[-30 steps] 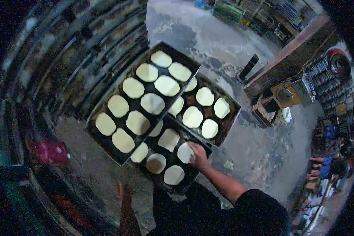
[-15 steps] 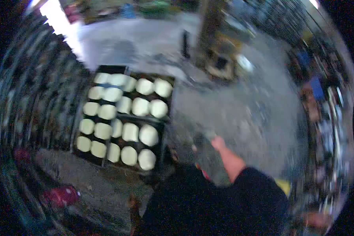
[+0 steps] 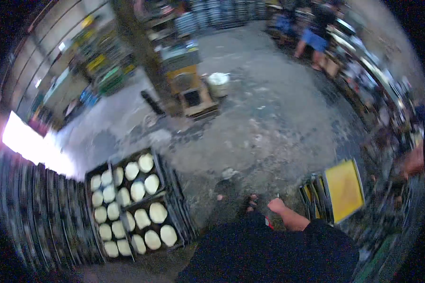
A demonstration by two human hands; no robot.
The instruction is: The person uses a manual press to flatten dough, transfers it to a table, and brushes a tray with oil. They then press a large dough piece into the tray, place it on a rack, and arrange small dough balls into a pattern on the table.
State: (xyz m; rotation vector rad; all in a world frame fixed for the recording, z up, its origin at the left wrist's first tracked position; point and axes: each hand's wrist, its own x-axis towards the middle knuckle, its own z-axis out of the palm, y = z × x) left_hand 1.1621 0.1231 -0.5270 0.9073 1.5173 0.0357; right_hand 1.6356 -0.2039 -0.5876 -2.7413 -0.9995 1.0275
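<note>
My right hand (image 3: 276, 205) is in front of my dark shirt with its fingers closed. A tiny pale tip shows above them, too small to name. My left hand is out of view. Dark trays (image 3: 165, 192) at the lower left hold several round, pale pieces of what looks like dough (image 3: 158, 213). To the right of my right hand, a yellow-faced tray (image 3: 344, 191) leans beside other upright trays.
Stacked dark trays (image 3: 33, 212) line the left side. A post (image 3: 144, 52) rises near a wooden stand (image 3: 196, 101) and a white bucket (image 3: 218, 85). At the upper right a person in blue shorts (image 3: 315, 40) stands by a cluttered bench (image 3: 363, 63).
The view has swung to the right. The trays of pale rounds now sit lower in view, and the yellow tray and the other person have come into sight. My right hand stays closed.
</note>
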